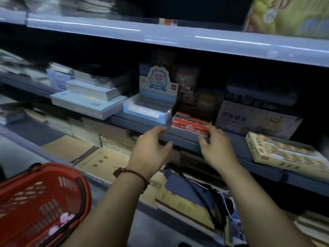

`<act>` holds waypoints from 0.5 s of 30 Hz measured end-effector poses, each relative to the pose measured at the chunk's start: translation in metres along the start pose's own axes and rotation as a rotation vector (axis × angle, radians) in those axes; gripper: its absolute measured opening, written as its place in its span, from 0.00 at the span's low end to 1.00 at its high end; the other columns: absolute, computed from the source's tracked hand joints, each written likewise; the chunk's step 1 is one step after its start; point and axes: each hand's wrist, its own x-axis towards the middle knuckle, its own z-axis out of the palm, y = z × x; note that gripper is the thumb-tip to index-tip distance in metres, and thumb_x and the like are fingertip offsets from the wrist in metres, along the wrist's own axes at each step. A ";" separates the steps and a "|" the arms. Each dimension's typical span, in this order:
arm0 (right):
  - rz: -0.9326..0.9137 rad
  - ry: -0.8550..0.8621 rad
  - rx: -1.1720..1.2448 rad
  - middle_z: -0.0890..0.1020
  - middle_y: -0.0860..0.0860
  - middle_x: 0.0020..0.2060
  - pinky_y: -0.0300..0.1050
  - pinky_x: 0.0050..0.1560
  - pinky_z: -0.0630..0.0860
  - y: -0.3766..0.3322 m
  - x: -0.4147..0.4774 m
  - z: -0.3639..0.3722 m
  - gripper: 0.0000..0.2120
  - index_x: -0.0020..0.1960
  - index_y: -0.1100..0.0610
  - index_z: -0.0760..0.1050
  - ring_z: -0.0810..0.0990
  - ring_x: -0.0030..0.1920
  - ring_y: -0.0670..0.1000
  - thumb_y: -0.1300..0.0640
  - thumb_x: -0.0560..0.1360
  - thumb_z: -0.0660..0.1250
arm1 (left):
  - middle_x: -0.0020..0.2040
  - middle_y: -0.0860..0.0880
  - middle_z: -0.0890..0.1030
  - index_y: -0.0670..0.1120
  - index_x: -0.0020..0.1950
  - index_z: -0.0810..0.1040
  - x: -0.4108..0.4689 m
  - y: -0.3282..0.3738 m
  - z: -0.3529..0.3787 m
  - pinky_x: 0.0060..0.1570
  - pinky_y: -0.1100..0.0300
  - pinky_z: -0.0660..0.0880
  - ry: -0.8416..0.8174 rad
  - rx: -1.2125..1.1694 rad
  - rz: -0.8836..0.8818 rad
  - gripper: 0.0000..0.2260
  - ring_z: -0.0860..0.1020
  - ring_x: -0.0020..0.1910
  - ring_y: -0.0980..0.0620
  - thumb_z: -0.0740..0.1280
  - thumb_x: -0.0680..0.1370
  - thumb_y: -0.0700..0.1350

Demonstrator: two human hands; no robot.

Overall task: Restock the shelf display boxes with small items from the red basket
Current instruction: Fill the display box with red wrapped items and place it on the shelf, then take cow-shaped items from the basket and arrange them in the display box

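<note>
The person stood facing the shelves with both arms stretched toward the middle shelf [185,138]. The right hand [218,148] had its thumb and curled fingers pinched on the right front corner of a red box [190,124] marked 2B, which sat at the shelf's front edge. The left hand [151,148] hung just off the box's left end, near the shelf lip, with fingers loosely curled and nothing in them; a red cord bracelet [132,173] circled that wrist. Just left of the red box stood a blue-and-white display box [151,106] with a cartoon cow on its header card, and to the right a purple carton [256,120], then a cream box [286,152] jutting over the edge. The red basket [35,198] sat low at the person's left, well apart from the hands, with a few blurred pale items [65,218] inside.
</note>
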 end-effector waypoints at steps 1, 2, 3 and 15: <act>-0.044 -0.021 -0.045 0.74 0.57 0.67 0.50 0.67 0.71 -0.008 -0.012 -0.004 0.22 0.74 0.58 0.68 0.73 0.66 0.59 0.52 0.82 0.62 | 0.59 0.56 0.81 0.53 0.69 0.76 -0.015 -0.002 -0.009 0.60 0.52 0.78 -0.016 0.051 0.024 0.21 0.79 0.56 0.54 0.73 0.77 0.51; -0.095 -0.047 -0.089 0.74 0.57 0.68 0.53 0.68 0.71 -0.016 -0.023 -0.007 0.23 0.75 0.58 0.68 0.72 0.67 0.60 0.52 0.82 0.63 | 0.61 0.56 0.80 0.53 0.70 0.75 -0.029 -0.004 -0.019 0.61 0.52 0.77 -0.025 0.101 0.032 0.23 0.78 0.58 0.54 0.73 0.76 0.52; -0.157 -0.070 -0.125 0.73 0.56 0.69 0.54 0.69 0.71 -0.027 -0.034 -0.011 0.24 0.75 0.58 0.67 0.72 0.68 0.60 0.52 0.81 0.64 | 0.63 0.55 0.80 0.53 0.71 0.74 -0.043 -0.007 -0.030 0.62 0.51 0.77 -0.022 0.141 0.037 0.24 0.78 0.60 0.54 0.73 0.76 0.53; -0.679 -0.442 -0.236 0.72 0.52 0.71 0.49 0.68 0.71 -0.178 -0.139 0.044 0.27 0.76 0.53 0.66 0.72 0.69 0.55 0.50 0.79 0.67 | 0.63 0.49 0.81 0.49 0.68 0.77 -0.186 -0.087 -0.208 0.63 0.54 0.73 -0.008 0.507 -0.067 0.24 0.78 0.63 0.48 0.74 0.73 0.52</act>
